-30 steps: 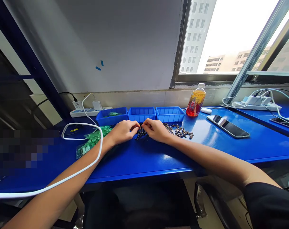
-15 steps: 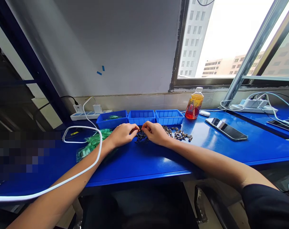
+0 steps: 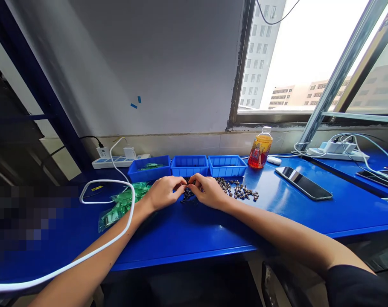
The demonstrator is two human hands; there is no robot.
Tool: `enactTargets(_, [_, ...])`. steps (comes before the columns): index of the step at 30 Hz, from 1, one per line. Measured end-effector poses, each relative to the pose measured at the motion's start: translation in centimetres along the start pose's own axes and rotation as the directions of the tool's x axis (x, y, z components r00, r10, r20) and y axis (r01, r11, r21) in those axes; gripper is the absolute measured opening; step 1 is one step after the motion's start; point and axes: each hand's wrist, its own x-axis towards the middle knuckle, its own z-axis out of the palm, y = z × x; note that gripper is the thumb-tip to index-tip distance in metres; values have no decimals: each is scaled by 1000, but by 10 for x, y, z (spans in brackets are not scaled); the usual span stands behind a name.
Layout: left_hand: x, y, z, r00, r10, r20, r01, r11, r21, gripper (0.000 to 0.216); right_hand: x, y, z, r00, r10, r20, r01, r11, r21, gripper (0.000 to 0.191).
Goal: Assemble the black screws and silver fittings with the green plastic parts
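We hold our left hand and right hand close together above the table — thumbs and fingers drawn into narrow pinches, though we cannot tell what, if anything, sits between the fingertips. Right beneath them we see the small dark pieces, partly hidden by our fingers. Brownish metal pieces lie to the right, green packets to the left, and three blue bins stand just behind.

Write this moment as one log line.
left hand: at black parts | right hand: beside left, same parts | held: unclear | blue bins: behind
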Motion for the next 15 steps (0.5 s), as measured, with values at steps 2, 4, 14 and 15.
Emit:
enactTargets(2, [-1,-3,1,1000,5,-1,-5,1000,-11,27,0,-1,0,998,-56,2,56,995,-85,10])
enactTargets(4, [-2,-6,3,1000,14,-7,-14,1000,-22,27,1,-1,2,991,-134,1,133,976,-175,10])
enactTargets(14, [-7,-18,5,998,-68,-3,67,980,-187,25,2,8,1,931,-336,-141,303,929,-213,21])
enactTargets(15, [-7,-18,6,997,-68,-20,64,980,-188,24,2,7,0,926,-341,-160,308,930,-199,21])
